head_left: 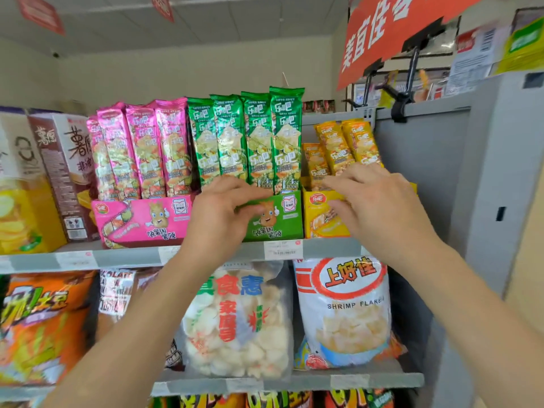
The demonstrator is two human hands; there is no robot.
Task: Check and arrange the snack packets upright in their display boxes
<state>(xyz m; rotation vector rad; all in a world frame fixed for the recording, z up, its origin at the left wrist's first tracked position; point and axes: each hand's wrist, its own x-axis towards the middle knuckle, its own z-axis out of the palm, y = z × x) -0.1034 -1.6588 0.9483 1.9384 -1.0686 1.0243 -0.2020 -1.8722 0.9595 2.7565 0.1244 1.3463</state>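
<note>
Reaching up to a grey metal shelf (132, 256), both hands are seen in the head view. The left hand (217, 213) is set at the front lip of the green cardboard display box (282, 222) with fingers curled; whether it grips cannot be told. The right hand (382, 207) is spread, fingers loosely bent, over the yellow cardboard display box (318, 219), just below the leaning yellow foil snack packets (344, 145). Green foil snack packets (259, 136) are stood upright in the green box. Pink foil snack packets (138, 148) are slightly tilted in the pink cardboard display box (141, 219).

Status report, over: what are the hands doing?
Left hand grips green box rim. Right hand open, touching yellow packets. Yellow packets lean; green packets upright. Nothing in the way.
</note>
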